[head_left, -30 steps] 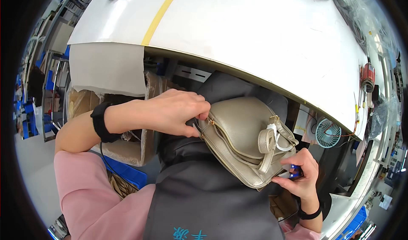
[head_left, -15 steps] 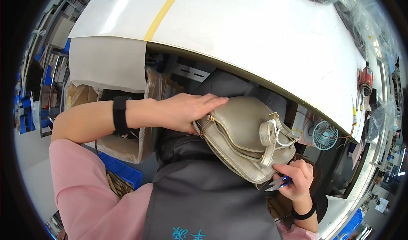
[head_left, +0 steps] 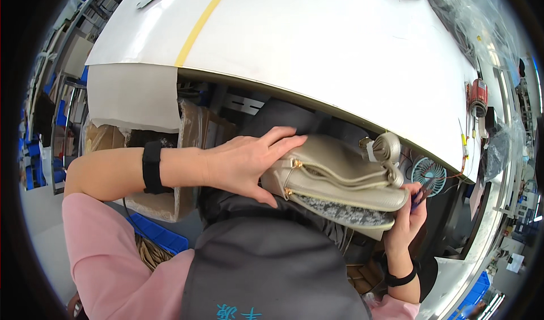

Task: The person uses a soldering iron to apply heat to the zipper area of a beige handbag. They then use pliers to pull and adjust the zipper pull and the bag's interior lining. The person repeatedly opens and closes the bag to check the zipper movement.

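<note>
A metallic beige handbag [head_left: 328, 153] is tilted over my lap, just in front of the table edge. My left hand [head_left: 241, 164] grips its left end, fingers over the top and thumb lower down by the zip pulls. At the right end, my right hand [head_left: 403, 223] is closed around small blue-handled snips [head_left: 418, 198] and touches the bag's corner. The snips' blades are blurred. A coiled strap [head_left: 387, 148] stands up at the bag's upper right. Along the lower zip the bag gapes, showing grey patterned lining [head_left: 345, 211].
The white table [head_left: 317, 42] with a yellow tape stripe [head_left: 204, 22] spans the far side. Under its left part stands a plastic-lined carton [head_left: 184, 189]; a blue crate [head_left: 161, 233] is below. A small fan [head_left: 429, 175], a red can [head_left: 479, 98] and clear plastic [head_left: 498, 42] are at the right.
The bag has tipped so its zipped side and the lining now show. My right hand has risen to the bag's right corner with the snips. My left thumb has spread away from the fingers.
</note>
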Demonstrator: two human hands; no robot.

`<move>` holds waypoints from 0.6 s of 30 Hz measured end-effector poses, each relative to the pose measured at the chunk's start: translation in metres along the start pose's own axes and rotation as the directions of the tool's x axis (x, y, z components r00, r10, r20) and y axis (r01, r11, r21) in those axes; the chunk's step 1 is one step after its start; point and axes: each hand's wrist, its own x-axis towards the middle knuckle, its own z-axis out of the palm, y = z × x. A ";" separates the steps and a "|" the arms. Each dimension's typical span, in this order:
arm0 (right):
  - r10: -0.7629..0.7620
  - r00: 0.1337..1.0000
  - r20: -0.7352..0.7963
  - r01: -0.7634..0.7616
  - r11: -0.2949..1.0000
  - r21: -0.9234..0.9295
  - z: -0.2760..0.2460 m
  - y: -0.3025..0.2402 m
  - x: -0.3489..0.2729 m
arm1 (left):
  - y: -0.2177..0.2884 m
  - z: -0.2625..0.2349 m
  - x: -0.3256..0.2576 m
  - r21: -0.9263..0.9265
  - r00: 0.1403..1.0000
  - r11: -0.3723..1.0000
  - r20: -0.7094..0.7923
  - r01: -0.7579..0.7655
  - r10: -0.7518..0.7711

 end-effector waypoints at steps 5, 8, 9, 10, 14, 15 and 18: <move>0.245 0.968 -0.058 -0.224 0.944 0.243 0.003 -0.001 0.007 | 0.009 0.003 0.014 0.074 0.994 0.997 -0.109 -0.007 0.015; 0.294 0.950 -0.103 -0.241 0.903 0.356 0.004 0.003 0.006 | 0.014 -0.008 0.017 0.129 0.993 0.991 -0.111 -0.026 0.041; 0.311 0.947 -0.077 -0.258 0.884 0.389 0.002 0.004 0.006 | 0.019 -0.014 0.018 0.142 0.994 0.989 -0.102 -0.032 0.047; 0.325 0.944 -0.049 -0.276 0.864 0.420 0.000 0.004 0.006 | 0.025 -0.026 0.017 0.183 0.998 0.983 -0.055 -0.028 0.039; 0.376 0.925 0.049 -0.372 0.874 0.312 -0.013 0.015 0.001 | 0.044 -0.052 0.017 0.292 0.999 0.956 0.049 -0.031 0.018; 0.371 0.927 0.053 -0.373 0.897 0.238 -0.017 0.019 0.002 | 0.046 -0.051 0.016 0.305 0.999 0.952 0.052 -0.022 0.006; 0.387 0.912 -0.134 -0.364 0.916 0.171 -0.021 0.007 0.009 | 0.043 -0.039 0.023 0.287 0.997 0.956 -0.035 -0.060 0.073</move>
